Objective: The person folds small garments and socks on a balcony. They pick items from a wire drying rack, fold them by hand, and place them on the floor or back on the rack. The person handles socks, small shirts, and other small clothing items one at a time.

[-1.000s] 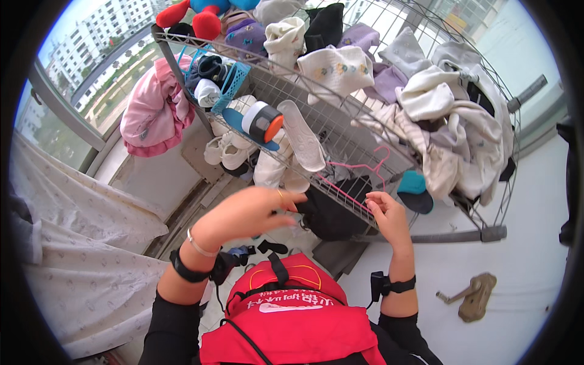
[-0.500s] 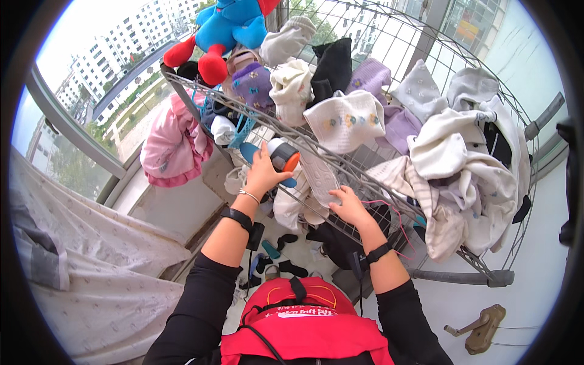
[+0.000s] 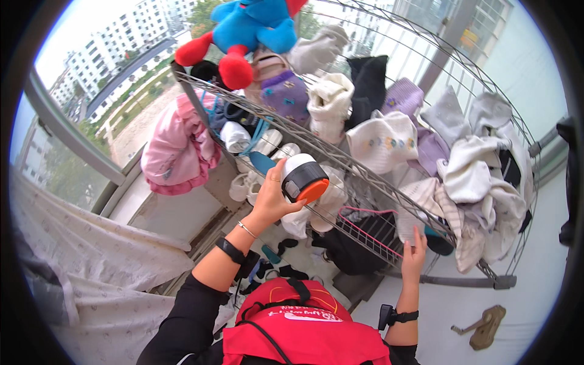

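My left hand (image 3: 274, 198) is closed around a short round thing with a white top, black band and orange base (image 3: 306, 180); its kind is unclear. Beside these fingers shows a flat blue piece (image 3: 262, 162), partly hidden. My right hand (image 3: 413, 255) is at the front edge of the wire rack, its fingers on a pale grey sole-shaped piece (image 3: 406, 222) in the lower level. Next to it lies a pink wire hanger (image 3: 371, 211). On the upper level are a white sock with flower trim (image 3: 382, 143), a purple sock (image 3: 286, 96) and several other socks.
The wire rack (image 3: 359, 172) runs across the front of me. A blue and red plush toy (image 3: 258, 30) sits at its far left, above pink clothing (image 3: 179, 146). A pale curtain (image 3: 121, 243) hangs left. A hand crank (image 3: 483, 328) is on the wall at right.
My right hand has moved right along the rack, and the pale grey sole-shaped piece now shows there. My left hand has moved slightly right with the round thing. The view has shifted.
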